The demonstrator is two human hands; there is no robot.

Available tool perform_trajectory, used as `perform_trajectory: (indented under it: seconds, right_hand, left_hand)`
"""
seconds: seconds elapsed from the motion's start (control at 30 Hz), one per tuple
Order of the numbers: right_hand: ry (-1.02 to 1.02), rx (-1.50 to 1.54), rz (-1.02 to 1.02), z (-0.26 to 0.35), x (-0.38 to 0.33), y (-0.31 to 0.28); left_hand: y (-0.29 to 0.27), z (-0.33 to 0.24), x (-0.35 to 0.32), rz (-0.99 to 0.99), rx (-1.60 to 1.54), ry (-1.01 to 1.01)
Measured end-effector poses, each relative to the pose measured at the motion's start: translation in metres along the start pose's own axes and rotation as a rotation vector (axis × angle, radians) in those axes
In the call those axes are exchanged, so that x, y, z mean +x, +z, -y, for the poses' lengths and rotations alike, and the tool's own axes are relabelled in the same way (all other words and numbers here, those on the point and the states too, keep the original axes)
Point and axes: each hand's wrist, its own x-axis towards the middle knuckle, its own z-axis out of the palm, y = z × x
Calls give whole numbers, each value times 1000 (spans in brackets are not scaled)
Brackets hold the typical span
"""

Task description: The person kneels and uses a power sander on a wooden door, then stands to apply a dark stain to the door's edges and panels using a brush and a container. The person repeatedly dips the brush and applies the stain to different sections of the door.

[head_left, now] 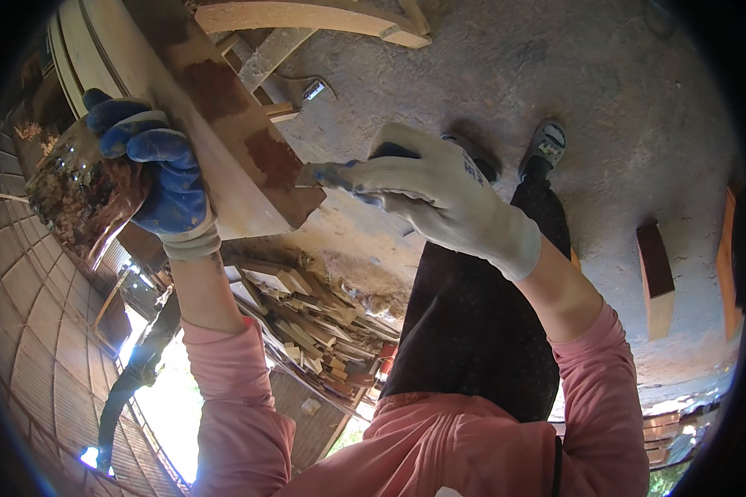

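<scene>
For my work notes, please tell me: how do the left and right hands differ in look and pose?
The left hand looks mostly blue; the right hand looks mostly white. The left hand grips a glossy, brown-smeared object, while the right hand holds a small flat tool at the wooden piece. Both wear gloves.

"Tool [309, 175]: type?"
"Undetermined. My right hand [448, 186] covers the handle; I see only the tip."
"Left side?"
"My left hand [162, 170] masks part of a dark, shiny thing [79, 195]; I cannot identify it."
"Cut off?"
"Board [215, 137], upper end, by the top edge. One sandal [477, 155] partly hidden behind my right hand."
</scene>
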Motion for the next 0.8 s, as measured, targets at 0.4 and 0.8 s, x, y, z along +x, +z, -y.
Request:
perform_trajectory:
  seconds: [0.4, 0.8]
  right_hand:
    - [11, -120, -81, 17, -1, 12]
    - [183, -54, -115, 50, -6, 11]
  left_hand:
    - [3, 5, 0, -78, 28, 88]
    - [0, 0, 1, -27, 10, 27]
